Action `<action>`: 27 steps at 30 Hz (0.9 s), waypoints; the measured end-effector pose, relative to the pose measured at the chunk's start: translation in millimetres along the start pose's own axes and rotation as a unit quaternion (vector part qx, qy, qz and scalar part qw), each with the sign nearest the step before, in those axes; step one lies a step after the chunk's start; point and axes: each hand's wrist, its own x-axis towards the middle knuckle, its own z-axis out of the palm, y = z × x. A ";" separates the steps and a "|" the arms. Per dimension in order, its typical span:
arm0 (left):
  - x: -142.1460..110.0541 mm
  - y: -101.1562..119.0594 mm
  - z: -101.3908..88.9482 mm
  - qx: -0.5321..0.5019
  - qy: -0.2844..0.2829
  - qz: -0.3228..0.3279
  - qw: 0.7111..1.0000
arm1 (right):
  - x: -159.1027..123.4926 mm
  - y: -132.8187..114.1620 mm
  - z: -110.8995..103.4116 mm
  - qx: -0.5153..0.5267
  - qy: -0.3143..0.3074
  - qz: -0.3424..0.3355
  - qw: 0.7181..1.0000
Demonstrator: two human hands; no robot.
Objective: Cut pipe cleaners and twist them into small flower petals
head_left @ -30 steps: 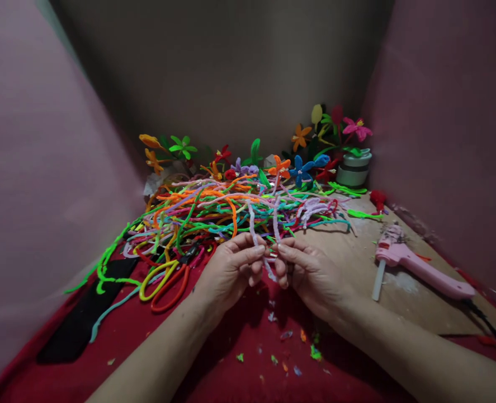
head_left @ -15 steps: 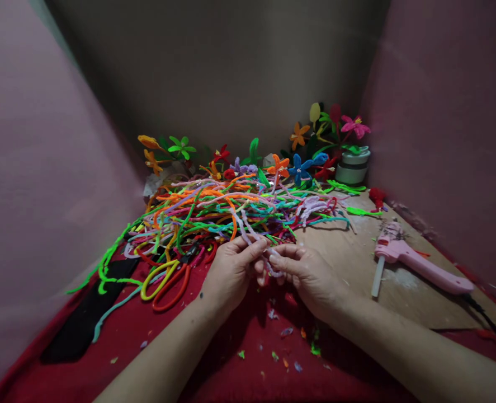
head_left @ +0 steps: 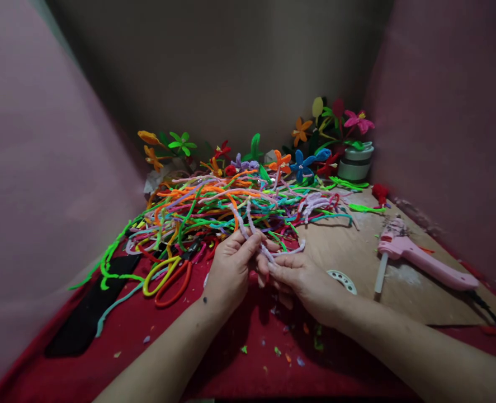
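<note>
Between my hands are pale lilac pipe cleaners (head_left: 251,219), with two ends sticking up past my fingers and another end reaching out to the right. My left hand (head_left: 236,263) pinches them between thumb and fingers. Close beside it, my right hand (head_left: 293,274) grips the lower part where the strands meet. My fingers partly hide how the strands are joined. Just beyond my hands lies a heaped pile of coloured pipe cleaners (head_left: 206,204). More lilac pieces (head_left: 313,206) rest at the pile's right side.
Scissors with yellow and red handles (head_left: 173,285) lie left, near a black strip (head_left: 84,313). A pink glue gun (head_left: 424,260) sits on a wooden board (head_left: 335,240), with a white holed disc (head_left: 342,281) nearer me. Pipe-cleaner flowers (head_left: 302,165) and a pot (head_left: 355,162) stand behind. Scraps dot the red cloth (head_left: 231,358).
One lilac end now extends to the right above my right hand, where a curled loop hung below my fingers before. The white disc has come into view by my right forearm.
</note>
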 end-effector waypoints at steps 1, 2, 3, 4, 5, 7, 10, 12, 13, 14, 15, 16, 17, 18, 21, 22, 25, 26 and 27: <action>0.1 1.2 0.1 -0.006 0.004 0.007 1.000 | -0.1 0.0 -0.4 0.024 -0.009 0.000 1.000; 0.4 2.5 0.1 -0.013 0.006 0.012 1.000 | -0.1 0.1 -1.1 0.052 -0.019 -0.003 0.998; 0.7 3.8 0.0 -0.020 0.005 0.016 1.000 | 0.0 0.2 -1.8 0.084 -0.033 -0.009 0.996; 0.9 5.2 -0.2 -0.027 0.003 0.017 0.999 | 0.1 0.3 -2.6 0.116 -0.050 -0.013 0.992; 1.0 6.4 -0.4 -0.033 0.000 0.016 0.999 | 0.2 0.4 -3.4 0.144 -0.066 -0.016 0.987; 0.9 8.4 -1.1 -0.038 0.002 0.012 0.999 | 0.7 0.6 -4.8 0.183 -0.087 -0.010 0.979; 0.1 10.5 -1.4 -0.033 0.013 0.014 0.999 | 1.9 1.4 -5.3 0.209 -0.091 0.011 0.974; -0.4 11.7 -1.0 -0.025 0.009 0.011 1.000 | 2.9 2.8 -4.6 0.218 -0.088 0.026 0.972; -0.5 12.3 -0.7 -0.019 0.007 0.008 1.000 | 3.5 3.9 -4.2 0.221 -0.084 0.031 0.971; -0.5 13.0 -0.4 -0.014 0.008 0.007 1.000 | 4.0 5.1 -3.9 0.222 -0.079 0.036 0.971; -0.4 13.7 -0.1 -0.011 0.013 0.008 1.000 | 4.5 6.3 -3.7 0.223 -0.074 0.039 0.971; -0.4 14.4 0.1 -0.009 0.019 0.011 1.000 | 4.9 7.4 -3.6 0.224 -0.068 0.041 0.971; -0.3 15.0 0.3 -0.007 0.024 0.015 1.000 | 5.3 8.1 -3.6 0.224 -0.064 0.045 0.971; -0.2 15.6 0.4 -0.004 0.027 0.019 0.999 | 5.5 8.6 -3.8 0.224 -0.061 0.050 0.971; -0.1 16.7 0.1 0.012 0.044 0.038 0.998 | 6.0 8.1 -4.2 0.222 -0.051 0.062 0.972; -0.1 16.8 0.0 0.018 0.052 0.045 0.997 | 6.1 7.8 -4.3 0.219 -0.048 0.063 0.972; 0.5 16.3 -1.0 0.036 0.067 0.066 0.995 | 7.4 8.3 -5.0 0.198 -0.045 0.061 0.977; 0.8 15.9 -1.5 0.043 0.068 0.071 0.994 | 8.0 9.0 -5.6 0.189 -0.045 0.059 0.979; 1.1 15.3 -2.3 0.047 0.066 0.074 0.994 | 8.6 9.9 -6.2 0.181 -0.044 0.055 0.981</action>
